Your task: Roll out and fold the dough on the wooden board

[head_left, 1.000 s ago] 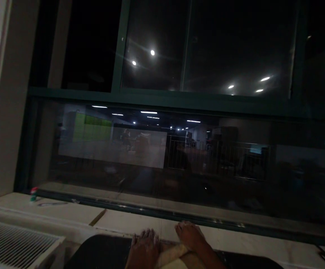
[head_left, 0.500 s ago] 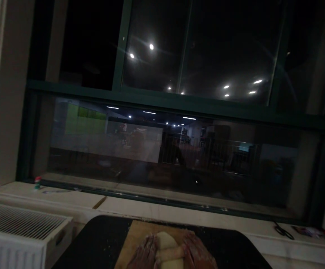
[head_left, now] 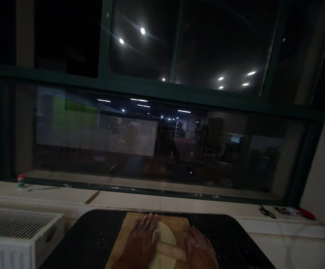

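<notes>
Place: indoor window bay of a large, office-like building; exact type indeterminate.
Window: wide, green-framed glass window [head_left: 157, 88]; panes show white ceiling strip lights [head_left: 139, 100] and a bright green rectangular panel [head_left: 78, 115].
Heating: white ribbed metal radiator [head_left: 14, 226] beside a pale, flat windowsill [head_left: 140, 200].

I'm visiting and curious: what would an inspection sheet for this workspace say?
Surface: dark table with pale specks, under a wooden board.
Things in use: rolling pin lying across pale, flattened dough on the board.
Clutter: red-and-green container, dark looped item, perhaps scissors, and a red item on the windowsill.
Hands: left hand over one end of the rolling pin, right hand at the other; both whitish-dusted, fingers extended.
Cables: nothing seen.
Surroundings: large window with dark glass and bright spots; radiator at left.
</notes>
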The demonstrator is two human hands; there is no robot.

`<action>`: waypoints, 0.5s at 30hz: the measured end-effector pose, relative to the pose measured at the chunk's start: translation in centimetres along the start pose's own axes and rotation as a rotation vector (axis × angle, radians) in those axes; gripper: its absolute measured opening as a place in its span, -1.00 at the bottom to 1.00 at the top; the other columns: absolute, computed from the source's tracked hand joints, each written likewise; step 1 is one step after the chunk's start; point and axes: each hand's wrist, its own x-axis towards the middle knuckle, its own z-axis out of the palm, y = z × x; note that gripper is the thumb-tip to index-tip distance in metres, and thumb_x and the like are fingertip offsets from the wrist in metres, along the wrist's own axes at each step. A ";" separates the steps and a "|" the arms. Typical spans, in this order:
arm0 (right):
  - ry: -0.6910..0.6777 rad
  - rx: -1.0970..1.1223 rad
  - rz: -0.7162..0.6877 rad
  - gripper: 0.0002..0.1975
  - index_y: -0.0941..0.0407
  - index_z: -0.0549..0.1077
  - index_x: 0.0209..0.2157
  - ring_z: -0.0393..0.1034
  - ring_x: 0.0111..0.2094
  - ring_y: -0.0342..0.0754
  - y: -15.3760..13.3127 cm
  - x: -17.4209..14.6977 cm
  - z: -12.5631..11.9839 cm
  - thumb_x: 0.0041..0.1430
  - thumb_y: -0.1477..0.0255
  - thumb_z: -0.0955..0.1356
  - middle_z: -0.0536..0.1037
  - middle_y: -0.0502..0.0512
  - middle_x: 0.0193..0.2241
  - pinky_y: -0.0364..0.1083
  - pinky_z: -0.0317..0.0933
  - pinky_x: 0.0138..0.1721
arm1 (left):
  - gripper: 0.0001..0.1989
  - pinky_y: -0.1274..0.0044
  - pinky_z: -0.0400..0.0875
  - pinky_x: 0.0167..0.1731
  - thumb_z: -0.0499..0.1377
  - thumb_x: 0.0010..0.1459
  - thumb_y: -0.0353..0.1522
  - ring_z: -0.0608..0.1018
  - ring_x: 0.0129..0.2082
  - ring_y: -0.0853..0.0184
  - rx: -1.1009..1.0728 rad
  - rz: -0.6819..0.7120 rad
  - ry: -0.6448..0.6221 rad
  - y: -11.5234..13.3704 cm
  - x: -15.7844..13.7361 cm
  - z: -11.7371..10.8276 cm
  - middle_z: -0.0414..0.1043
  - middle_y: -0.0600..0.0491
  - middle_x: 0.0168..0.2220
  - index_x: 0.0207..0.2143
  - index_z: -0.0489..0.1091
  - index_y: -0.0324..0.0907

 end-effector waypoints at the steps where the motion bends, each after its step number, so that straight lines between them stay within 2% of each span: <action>1: -0.054 0.012 0.005 -0.53 0.01 0.52 0.13 0.37 0.23 0.14 0.3 1.4 -0.7 0.37 0.49 0.13 0.51 0.14 0.18 0.21 0.31 0.18 | -0.53 0.09 0.40 0.19 0.00 0.39 -0.33 0.45 0.26 0.02 -0.045 -0.106 -0.105 -0.1 1.3 0.0 0.37 -0.08 0.29 0.31 0.32 -0.05; 3: -0.129 0.069 0.047 -0.54 0.03 0.51 0.14 0.29 0.29 0.16 0.7 4.0 -1.9 0.40 0.47 0.12 0.43 0.16 0.26 0.27 0.24 0.23 | -0.49 0.00 0.32 0.23 0.01 0.35 -0.32 0.41 0.28 -0.04 -0.121 -0.230 -0.249 -0.3 3.4 0.1 0.34 -0.14 0.30 0.33 0.28 -0.13; 6: -0.195 0.135 0.047 -0.54 0.07 0.47 0.19 0.25 0.32 0.15 0.6 6.1 -2.9 0.39 0.48 0.14 0.39 0.20 0.29 0.24 0.21 0.26 | -0.45 0.01 0.29 0.26 0.01 0.32 -0.34 0.35 0.32 -0.03 -0.156 -0.235 -0.295 -0.4 4.7 0.0 0.29 -0.15 0.32 0.34 0.26 -0.20; 8: -0.198 0.140 0.025 -0.52 0.07 0.45 0.21 0.25 0.32 0.11 0.4 5.7 -2.6 0.36 0.52 0.15 0.39 0.18 0.29 0.15 0.21 0.28 | -0.47 0.03 0.29 0.27 -0.01 0.35 -0.33 0.35 0.32 -0.01 -0.130 -0.194 -0.247 -0.1 4.0 -0.3 0.29 -0.12 0.32 0.33 0.27 -0.19; 10: -0.166 0.123 0.015 -0.50 0.05 0.45 0.22 0.25 0.32 0.10 0.3 4.0 -1.4 0.35 0.53 0.15 0.39 0.14 0.28 0.13 0.21 0.30 | -0.50 0.08 0.33 0.26 -0.02 0.38 -0.30 0.36 0.32 0.02 -0.078 -0.120 -0.144 0.3 2.5 -0.7 0.28 -0.06 0.33 0.33 0.27 -0.14; 13: -0.100 0.086 0.009 -0.51 0.04 0.45 0.22 0.28 0.29 0.16 0.2 0.3 2.1 0.37 0.43 0.14 0.44 0.13 0.23 0.21 0.26 0.27 | -0.48 0.21 0.39 0.23 0.00 0.40 -0.29 0.36 0.32 0.08 0.006 0.005 0.042 0.9 -0.7 -0.8 0.22 -0.01 0.37 0.37 0.19 -0.09; 15: -0.013 0.079 0.036 -0.55 -0.04 0.50 0.18 0.30 0.26 0.20 0.1 -2.1 5.1 0.37 0.35 0.17 0.43 0.09 0.22 0.22 0.31 0.24 | -0.43 0.31 0.39 0.23 0.03 0.40 -0.28 0.38 0.31 0.14 0.016 0.054 0.094 0.9 -3.0 -0.3 0.21 0.03 0.37 0.42 0.09 -0.02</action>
